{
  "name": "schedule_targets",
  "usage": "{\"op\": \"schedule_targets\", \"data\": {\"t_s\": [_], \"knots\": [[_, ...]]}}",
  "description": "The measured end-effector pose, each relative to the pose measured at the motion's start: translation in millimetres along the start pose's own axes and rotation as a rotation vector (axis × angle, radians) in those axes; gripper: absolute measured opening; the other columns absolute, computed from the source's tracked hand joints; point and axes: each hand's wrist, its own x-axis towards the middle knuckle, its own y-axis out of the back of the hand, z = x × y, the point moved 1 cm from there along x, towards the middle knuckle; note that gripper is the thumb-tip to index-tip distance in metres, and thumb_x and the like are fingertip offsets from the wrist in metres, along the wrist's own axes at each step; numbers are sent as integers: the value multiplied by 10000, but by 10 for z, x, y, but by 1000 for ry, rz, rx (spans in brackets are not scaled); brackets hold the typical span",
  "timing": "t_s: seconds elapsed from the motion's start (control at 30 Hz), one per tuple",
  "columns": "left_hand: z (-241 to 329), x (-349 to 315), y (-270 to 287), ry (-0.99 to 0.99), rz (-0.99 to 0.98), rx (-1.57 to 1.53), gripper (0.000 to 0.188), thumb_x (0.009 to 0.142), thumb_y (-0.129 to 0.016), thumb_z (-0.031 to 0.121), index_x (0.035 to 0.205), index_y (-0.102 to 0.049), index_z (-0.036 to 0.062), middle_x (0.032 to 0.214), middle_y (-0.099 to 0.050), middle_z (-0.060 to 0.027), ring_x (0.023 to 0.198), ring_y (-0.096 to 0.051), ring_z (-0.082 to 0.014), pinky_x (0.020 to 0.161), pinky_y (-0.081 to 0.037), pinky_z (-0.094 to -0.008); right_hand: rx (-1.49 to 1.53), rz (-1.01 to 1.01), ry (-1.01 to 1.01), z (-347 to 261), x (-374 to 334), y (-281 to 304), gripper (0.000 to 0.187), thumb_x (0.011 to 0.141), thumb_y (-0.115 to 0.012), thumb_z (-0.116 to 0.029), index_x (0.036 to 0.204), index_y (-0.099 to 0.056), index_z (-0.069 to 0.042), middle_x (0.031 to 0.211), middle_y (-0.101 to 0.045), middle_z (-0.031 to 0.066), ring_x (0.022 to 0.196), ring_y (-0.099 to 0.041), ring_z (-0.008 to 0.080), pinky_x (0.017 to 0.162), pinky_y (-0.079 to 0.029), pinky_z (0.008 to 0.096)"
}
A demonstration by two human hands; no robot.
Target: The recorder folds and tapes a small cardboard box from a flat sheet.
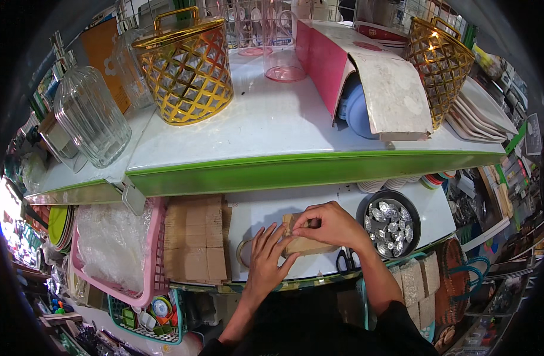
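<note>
On the lower white shelf lies a small brown cardboard piece [312, 246]. My right hand [330, 224] is over its upper left part, thumb and fingertips pinched together. What the pinch holds is too small to make out. At the cardboard's left edge, my left hand [266, 256] rests with its fingers stretched out, its fingertips close to the right hand's. A tape roll [242, 254] shows partly from behind the left hand. Dark-handled scissors [344, 260] lie by my right wrist, partly hidden by the forearm.
A black pan [418, 232] of shiny silver pieces sits to the right. Stacked cardboard [195, 237] and a pink basket [159, 237] of clear plastic wrap stand left. The green-edged upper shelf [307, 169] overhangs behind my hands, carrying a glass bottle [93, 113] and gold baskets [186, 74].
</note>
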Motion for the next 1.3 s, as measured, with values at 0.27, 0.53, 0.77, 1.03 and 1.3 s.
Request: {"op": "schedule_targets", "data": {"t_s": [0.27,0.53,0.77,1.03,1.3], "knots": [[12,0,11,-30,-5,45,354,775,-797,178,1093,-675,81,1388,-537,-131,1324,-457,-337,1109,-330,-506,-16,-32,-31,-49,0,34,204,828,-748,-271,921,-746,-89,818,-689,122,721,-652,282,680,-499,354],[-1,-8,2,-48,1,70,340,810,-774,223,1120,-684,115,1375,-537,-126,1289,-471,-345,1083,-348,-536,-42,-10,-34,-65,24,25,199,827,-744,-257,918,-745,-80,829,-686,139,735,-657,304,698,-502,367],[10,-13,2,-54,8,81,345,768,-798,179,1086,-690,99,1386,-538,-126,1313,-461,-344,1095,-347,-512,-34,18,-71,-71,28,3,181,793,-766,-213,888,-752,-60,795,-668,131,725,-664,281,678,-508,360],[7,-9,5,-54,10,76,322,801,-781,211,1096,-692,118,1368,-543,-129,1283,-477,-353,1073,-356,-533,-54,65,-38,-12,53,-23,229,748,-810,-193,899,-740,-36,732,-652,88,642,-615,189,619,-484,296],[-12,-14,-6,-47,4,56,341,778,-791,177,1095,-691,102,1387,-534,-133,1316,-456,-346,1100,-339,-513,41,104,-161,-8,103,-7,382,725,-845,-173,1020,-676,1,709,-633,62,634,-586,118,594,-473,275]]}}
